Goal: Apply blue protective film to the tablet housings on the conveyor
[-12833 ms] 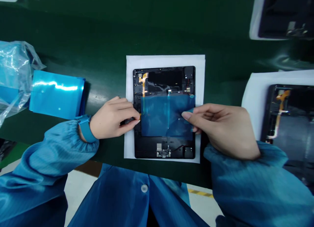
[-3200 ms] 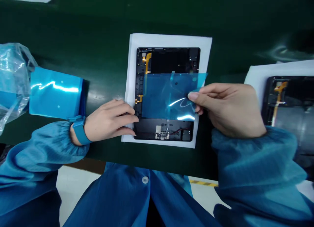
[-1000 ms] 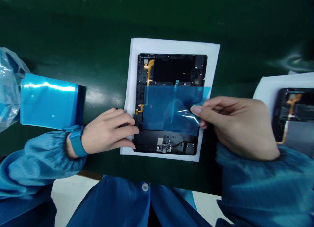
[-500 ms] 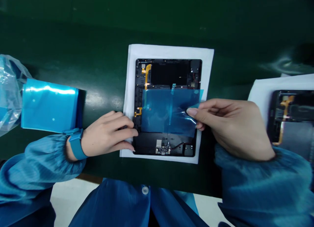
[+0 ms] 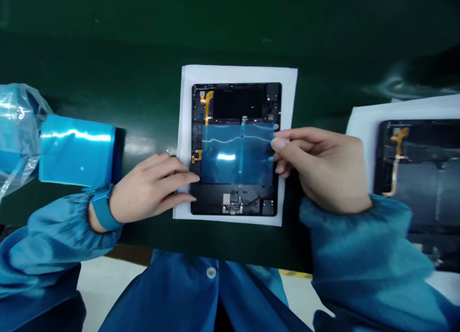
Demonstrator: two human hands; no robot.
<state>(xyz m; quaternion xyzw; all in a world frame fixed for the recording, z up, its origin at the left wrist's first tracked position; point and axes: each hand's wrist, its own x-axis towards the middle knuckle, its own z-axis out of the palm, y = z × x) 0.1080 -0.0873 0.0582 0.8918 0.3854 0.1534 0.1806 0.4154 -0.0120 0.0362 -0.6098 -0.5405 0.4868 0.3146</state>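
An opened tablet [image 5: 212, 198] lies on a white sheet [image 5: 237, 74], its circuit board and orange ribbon cables showing. A sheet of clear blue film [image 5: 224, 164] covers the tablet's middle, lying nearly square with the case. My right hand [image 5: 323, 166] pinches the film's right edge between thumb and fingers, just over the tablet's right side. At the lower left, my left hand [image 5: 153, 188] rests with its fingers stretched out and apart, the tips at the tablet's left edge; it holds nothing.
To the left, a stack of blue film [image 5: 77, 154] lies beside a clear plastic bag [image 5: 25, 131] with more blue film in it. On the right, a second opened tablet [image 5: 424, 188] lies on another white sheet [image 5: 362, 119]. Everything sits on a dark green tabletop [image 5: 151, 83].
The blue film now lies straighter and further left on the tablet, its right edge drawn inside the case. My right hand has moved slightly up with it. The whole view has shifted a little.
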